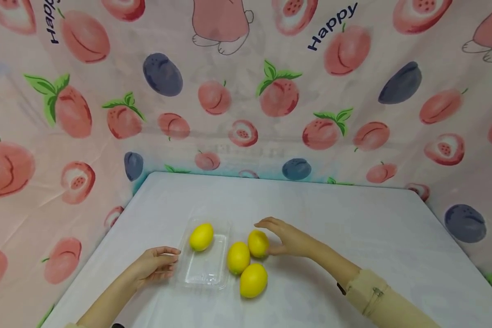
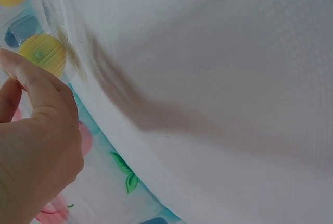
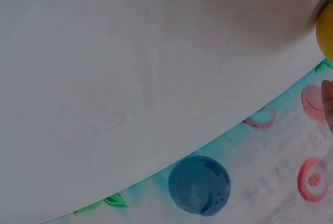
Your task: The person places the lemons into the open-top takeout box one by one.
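A clear plastic tray (image 1: 207,275) lies on the table with one lemon (image 1: 201,237) in its far left part. Against the tray's right side sit three more lemons in a cluster: a far one (image 1: 258,243), a middle one (image 1: 238,258) and a near one (image 1: 253,280). My left hand (image 1: 157,264) is at the tray's left edge, fingers extended; whether they touch it I cannot tell. Around the far lemon, my right hand (image 1: 289,238) spreads its fingers and thumb without a visible grip. The left wrist view shows a lemon (image 2: 44,54) through clear plastic.
The white table (image 1: 332,214) stretches to the right and behind the tray. A fruit-printed cloth (image 1: 246,77) hangs at the back and both sides. In the right wrist view, a lemon's edge (image 3: 327,31) and a fingertip (image 3: 328,104) show at the right border.
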{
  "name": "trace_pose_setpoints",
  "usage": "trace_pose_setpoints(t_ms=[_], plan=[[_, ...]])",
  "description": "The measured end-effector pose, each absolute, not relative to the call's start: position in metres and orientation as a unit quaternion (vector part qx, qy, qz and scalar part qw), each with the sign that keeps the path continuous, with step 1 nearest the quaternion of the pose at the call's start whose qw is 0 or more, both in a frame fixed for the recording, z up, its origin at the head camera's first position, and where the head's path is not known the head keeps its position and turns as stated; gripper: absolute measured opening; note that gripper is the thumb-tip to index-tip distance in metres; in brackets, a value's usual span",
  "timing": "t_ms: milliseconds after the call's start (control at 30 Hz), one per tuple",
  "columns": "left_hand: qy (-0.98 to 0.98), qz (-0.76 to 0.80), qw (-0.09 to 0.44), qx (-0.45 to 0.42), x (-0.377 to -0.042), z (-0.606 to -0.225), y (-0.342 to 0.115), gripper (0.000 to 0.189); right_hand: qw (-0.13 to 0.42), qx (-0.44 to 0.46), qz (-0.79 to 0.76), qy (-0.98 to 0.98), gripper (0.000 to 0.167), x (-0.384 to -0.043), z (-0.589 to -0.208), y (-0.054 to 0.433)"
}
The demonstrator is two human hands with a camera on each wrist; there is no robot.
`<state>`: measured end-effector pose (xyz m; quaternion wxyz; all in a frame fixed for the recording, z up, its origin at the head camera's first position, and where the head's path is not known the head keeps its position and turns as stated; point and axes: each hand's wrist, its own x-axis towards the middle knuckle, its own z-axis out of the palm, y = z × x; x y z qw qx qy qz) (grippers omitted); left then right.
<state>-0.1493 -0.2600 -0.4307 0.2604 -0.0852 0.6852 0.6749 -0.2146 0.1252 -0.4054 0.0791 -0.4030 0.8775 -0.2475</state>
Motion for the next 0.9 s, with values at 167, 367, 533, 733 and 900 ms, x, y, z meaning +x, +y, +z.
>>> trace_pose_setpoints(t_ms=[167,367,533,733,900], plan=[[0.686,0.675,0.260,-0.083,-0.149,-0.430,-0.260,0.025,0.129,-0.386,-0.285,0.868,0.071,-0.223,-0.411,0.127],[0.685,0.675,0.261,-0.084,-0.148,-0.428,-0.259,0.025,0.172,-0.392,-0.319,0.846,0.073,-0.231,-0.417,0.127],[0.685,0.675,0.261,-0.083,-0.148,-0.429,-0.258,0.025,0.190,-0.406,-0.312,0.838,0.071,-0.236,-0.419,0.122],[0.685,0.675,0.258,-0.090,-0.149,-0.428,-0.257,0.021,0.205,-0.422,-0.252,0.846,0.072,-0.243,-0.416,0.113],[0.687,0.672,0.259,-0.095,-0.148,-0.428,-0.258,0.022,0.227,-0.417,-0.227,0.850,0.065,-0.243,-0.414,0.106]])
